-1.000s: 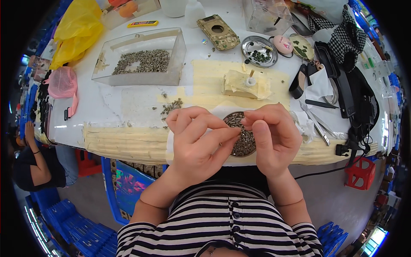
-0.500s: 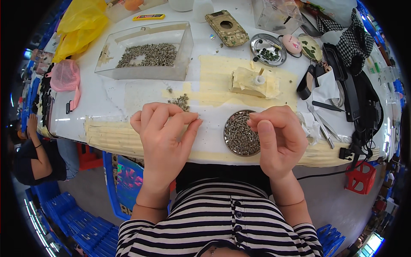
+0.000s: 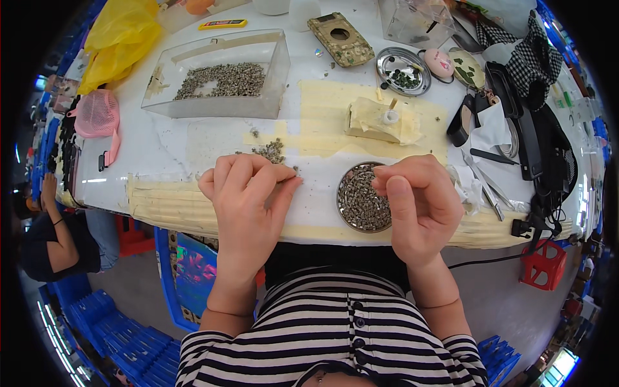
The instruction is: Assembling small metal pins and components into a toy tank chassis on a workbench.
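Note:
My left hand (image 3: 244, 209) is closed in a pinch above the white tabletop, thumb and forefinger close together. A tiny grey piece (image 3: 296, 169) shows at its fingertips. Just beyond it lies a small loose pile of grey metal pieces (image 3: 271, 151). My right hand (image 3: 422, 209) is also pinched, over the right side of a round tin (image 3: 340, 209) filled with short metallic cylinders (image 3: 364, 200). Whatever its fingertips hold, if anything, is hidden or too small to name.
A clear plastic box (image 3: 258, 108) with more metal pieces stands at the far left. Beyond the tin is a tape-wrapped block (image 3: 371, 129). Tweezers (image 3: 487, 187) and black straps lie right; a pink mesh pouch (image 3: 98, 116) lies left. Another person (image 3: 58, 238) sits at far left.
Both hands stay almost in place, still pinched. The left fingertips have shifted very slightly, and the whole view has moved a little.

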Action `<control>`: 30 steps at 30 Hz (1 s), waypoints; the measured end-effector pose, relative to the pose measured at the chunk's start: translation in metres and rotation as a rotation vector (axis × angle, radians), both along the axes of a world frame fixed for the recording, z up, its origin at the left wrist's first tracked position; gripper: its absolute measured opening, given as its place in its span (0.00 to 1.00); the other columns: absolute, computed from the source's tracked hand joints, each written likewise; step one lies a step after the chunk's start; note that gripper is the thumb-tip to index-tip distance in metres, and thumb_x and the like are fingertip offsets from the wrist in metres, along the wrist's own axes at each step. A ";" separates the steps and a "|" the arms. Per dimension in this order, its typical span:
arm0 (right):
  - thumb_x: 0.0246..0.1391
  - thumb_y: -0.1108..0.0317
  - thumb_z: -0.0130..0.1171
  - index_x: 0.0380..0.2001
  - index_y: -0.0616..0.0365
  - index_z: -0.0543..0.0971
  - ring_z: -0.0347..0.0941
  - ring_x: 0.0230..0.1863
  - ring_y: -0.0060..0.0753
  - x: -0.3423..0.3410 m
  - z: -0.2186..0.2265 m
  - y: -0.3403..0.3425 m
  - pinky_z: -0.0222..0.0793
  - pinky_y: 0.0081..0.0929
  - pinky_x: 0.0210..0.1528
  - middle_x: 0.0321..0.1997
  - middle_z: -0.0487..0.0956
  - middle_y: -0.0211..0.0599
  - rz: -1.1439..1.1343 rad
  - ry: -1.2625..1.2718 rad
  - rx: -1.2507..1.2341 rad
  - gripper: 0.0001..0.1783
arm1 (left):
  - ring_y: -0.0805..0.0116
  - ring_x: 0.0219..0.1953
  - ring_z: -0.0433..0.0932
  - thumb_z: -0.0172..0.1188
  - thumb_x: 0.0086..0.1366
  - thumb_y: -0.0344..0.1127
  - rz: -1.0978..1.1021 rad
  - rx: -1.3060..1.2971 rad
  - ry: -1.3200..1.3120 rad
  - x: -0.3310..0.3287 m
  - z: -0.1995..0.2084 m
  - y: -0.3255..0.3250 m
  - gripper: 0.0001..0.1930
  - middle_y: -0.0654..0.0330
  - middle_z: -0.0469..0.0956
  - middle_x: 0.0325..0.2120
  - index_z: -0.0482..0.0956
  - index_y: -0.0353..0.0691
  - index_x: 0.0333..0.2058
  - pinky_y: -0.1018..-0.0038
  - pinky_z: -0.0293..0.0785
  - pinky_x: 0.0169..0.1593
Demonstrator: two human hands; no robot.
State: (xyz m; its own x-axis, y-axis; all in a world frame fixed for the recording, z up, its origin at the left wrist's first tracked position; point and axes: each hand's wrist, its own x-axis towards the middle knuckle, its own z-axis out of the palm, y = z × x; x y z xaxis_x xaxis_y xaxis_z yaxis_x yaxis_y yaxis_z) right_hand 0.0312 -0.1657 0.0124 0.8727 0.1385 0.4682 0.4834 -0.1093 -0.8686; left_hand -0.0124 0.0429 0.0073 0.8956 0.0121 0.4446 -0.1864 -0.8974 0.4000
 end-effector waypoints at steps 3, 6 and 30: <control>0.53 0.79 0.65 0.32 0.65 0.83 0.77 0.30 0.30 -0.001 -0.001 0.000 0.71 0.22 0.34 0.30 0.82 0.38 -0.006 0.014 -0.004 0.03 | 0.67 0.38 0.69 0.71 0.53 0.33 0.006 0.017 -0.024 0.002 0.000 -0.003 0.07 0.69 0.74 0.29 0.81 0.46 0.30 0.66 0.52 0.47; 0.53 0.79 0.65 0.32 0.64 0.83 0.76 0.29 0.30 0.000 0.000 0.000 0.71 0.22 0.33 0.30 0.82 0.38 -0.004 0.012 0.006 0.03 | 0.66 0.38 0.69 0.70 0.54 0.31 0.001 0.003 -0.009 0.004 0.000 -0.003 0.07 0.68 0.74 0.29 0.81 0.46 0.30 0.66 0.52 0.47; 0.47 0.81 0.69 0.38 0.59 0.85 0.78 0.28 0.28 0.005 -0.003 0.010 0.73 0.23 0.27 0.32 0.79 0.36 0.171 -0.195 -0.151 0.13 | 0.71 0.35 0.84 0.66 0.61 0.19 -0.447 -1.425 0.257 0.005 0.002 -0.018 0.15 0.53 0.83 0.33 0.73 0.30 0.45 0.79 0.81 0.41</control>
State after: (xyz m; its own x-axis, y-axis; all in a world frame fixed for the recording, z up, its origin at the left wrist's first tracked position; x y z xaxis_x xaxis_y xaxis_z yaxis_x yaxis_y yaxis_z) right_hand 0.0359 -0.1558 0.0099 0.7265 0.3565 0.5875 0.6618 -0.1325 -0.7379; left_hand -0.0071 0.0248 0.0095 0.9912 -0.0016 0.1324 -0.1226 0.3656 0.9227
